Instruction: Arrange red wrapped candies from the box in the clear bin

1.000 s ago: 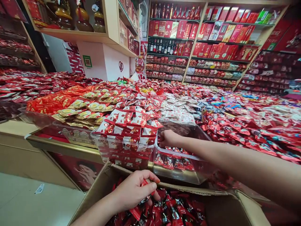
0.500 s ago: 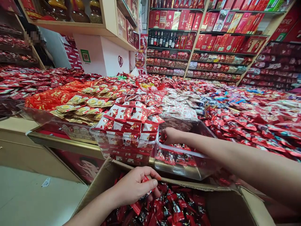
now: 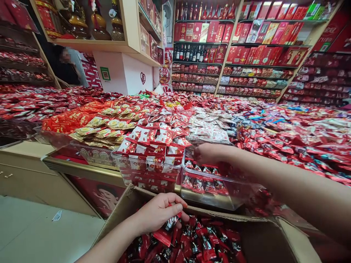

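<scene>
My left hand (image 3: 161, 213) is over the cardboard box (image 3: 264, 239), its fingers curled around red-and-black wrapped candies (image 3: 172, 221). Beneath it lies a loose heap of the same kind of candies (image 3: 207, 248). Farther forward, my right hand (image 3: 207, 153) reaches into a clear plastic bin (image 3: 219, 199). Its fingers point down and are blurred, so whether they hold anything is unclear. Red-and-black candies (image 3: 204, 184) stand in rows at the front of that bin.
Left of the bin, another clear bin (image 3: 149, 175) is piled with red-and-white packets (image 3: 156, 140). Gold packets (image 3: 105, 126) and orange-red packets (image 3: 68, 120) lie farther left. Shelves of boxes and bottles (image 3: 192, 53) line the back. A person (image 3: 68, 69) is at the far left.
My right hand has shifted slightly right and blurred, and more rows of candies show in the bin. My left hand stays over the box with candies. The view has tilted slightly up.
</scene>
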Available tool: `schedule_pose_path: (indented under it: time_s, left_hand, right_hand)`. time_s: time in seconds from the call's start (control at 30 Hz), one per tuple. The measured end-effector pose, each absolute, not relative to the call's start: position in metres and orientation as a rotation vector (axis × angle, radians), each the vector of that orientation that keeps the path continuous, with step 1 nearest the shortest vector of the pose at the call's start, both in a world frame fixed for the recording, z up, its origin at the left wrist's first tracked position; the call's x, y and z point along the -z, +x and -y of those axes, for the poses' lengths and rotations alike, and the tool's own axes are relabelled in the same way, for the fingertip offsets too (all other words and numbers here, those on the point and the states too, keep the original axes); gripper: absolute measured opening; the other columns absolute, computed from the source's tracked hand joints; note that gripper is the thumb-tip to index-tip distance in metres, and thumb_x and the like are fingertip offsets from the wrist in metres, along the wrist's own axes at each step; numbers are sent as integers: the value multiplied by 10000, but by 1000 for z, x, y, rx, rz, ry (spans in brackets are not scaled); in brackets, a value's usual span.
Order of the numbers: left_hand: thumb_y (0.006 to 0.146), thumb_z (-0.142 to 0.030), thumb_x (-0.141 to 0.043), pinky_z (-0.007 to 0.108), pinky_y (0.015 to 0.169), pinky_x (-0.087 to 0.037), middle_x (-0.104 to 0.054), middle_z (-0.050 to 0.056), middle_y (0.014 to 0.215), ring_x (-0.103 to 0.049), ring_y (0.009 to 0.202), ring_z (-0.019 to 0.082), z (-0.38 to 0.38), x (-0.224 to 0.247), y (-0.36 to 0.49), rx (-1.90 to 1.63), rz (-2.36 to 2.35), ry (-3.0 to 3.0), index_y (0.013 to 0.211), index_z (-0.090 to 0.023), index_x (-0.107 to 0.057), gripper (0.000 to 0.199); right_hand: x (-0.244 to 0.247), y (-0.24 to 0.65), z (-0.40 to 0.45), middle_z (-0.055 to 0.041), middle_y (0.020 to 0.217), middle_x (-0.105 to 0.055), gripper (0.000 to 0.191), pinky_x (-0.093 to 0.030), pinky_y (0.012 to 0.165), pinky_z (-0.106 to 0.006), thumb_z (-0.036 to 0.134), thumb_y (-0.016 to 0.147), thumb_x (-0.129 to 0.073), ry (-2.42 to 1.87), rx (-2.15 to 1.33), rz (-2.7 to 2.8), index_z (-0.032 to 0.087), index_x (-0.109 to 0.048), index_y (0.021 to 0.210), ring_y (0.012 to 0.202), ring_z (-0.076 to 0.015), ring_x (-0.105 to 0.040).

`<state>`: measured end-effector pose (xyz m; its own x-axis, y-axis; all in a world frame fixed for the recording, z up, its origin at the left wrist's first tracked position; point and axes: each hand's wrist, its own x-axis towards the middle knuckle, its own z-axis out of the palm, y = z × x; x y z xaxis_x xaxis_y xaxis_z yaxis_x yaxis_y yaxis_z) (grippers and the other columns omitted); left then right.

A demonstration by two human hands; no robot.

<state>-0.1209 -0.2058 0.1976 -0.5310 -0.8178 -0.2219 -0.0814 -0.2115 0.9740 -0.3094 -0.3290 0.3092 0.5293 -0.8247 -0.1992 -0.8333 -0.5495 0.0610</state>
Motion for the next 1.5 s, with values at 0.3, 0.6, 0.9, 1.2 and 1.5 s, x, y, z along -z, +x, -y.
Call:
schedule_pose_path:
  time_s: [0.3, 0.6, 0.9, 1.2, 1.5]
  left_hand:
    - [775, -414, -544, 292, 707, -449, -666, 90, 963, -655, 720, 158, 193, -208, -132, 1825, 1219, 945, 973, -166, -514, 319]
    - [796, -397, -519, 347, 895, -388, -643, 64, 982, -574, 970, 196, 178, -209, -153, 1683, 1223, 896, 971, -174, -538, 284]
    - [742, -339, -602, 227, 620, -406, -629, 32, 784, -555, 671, 112, 186, -200, -140, 1621, 1516, 1035, 898, -127, -563, 266]
    - [641, -264, -677, 230, 688, -414, -655, 16, 832, -561, 735, 129, 184, -207, -140, 1552, 1651, 1170, 937, -143, -588, 332]
    - [667, -408, -624, 199, 559, -380, -622, 5, 701, -514, 621, 120, 182, -205, -141, 1346, 1869, 1321, 859, -139, -628, 331]
  right_hand:
    - [-274, -325, 180, 12, 579, -555, 247, -350, 490, -208, 386, 803, -457, -2265, 781, -1248, 199, -561, 679, 523, -100, -457]
    - [-180, -307, 171, 39, 602, -429, 302, -313, 485, -211, 459, 770, -503, -1629, 776, -1043, 165, -483, 704, 519, -80, -392]
    - [-183, -309, 171, 39, 579, -407, 246, -303, 522, -214, 368, 770, -522, -1692, 822, -1068, 161, -485, 642, 554, -89, -344]
    - [-179, -316, 170, 13, 608, -491, 256, -334, 525, -214, 418, 753, -508, -1677, 864, -1157, 164, -532, 737, 563, -107, -392]
    - [-184, -318, 169, 4, 640, -559, 188, -366, 551, -221, 363, 762, -492, -1869, 872, -1176, 187, -556, 752, 571, -114, -438]
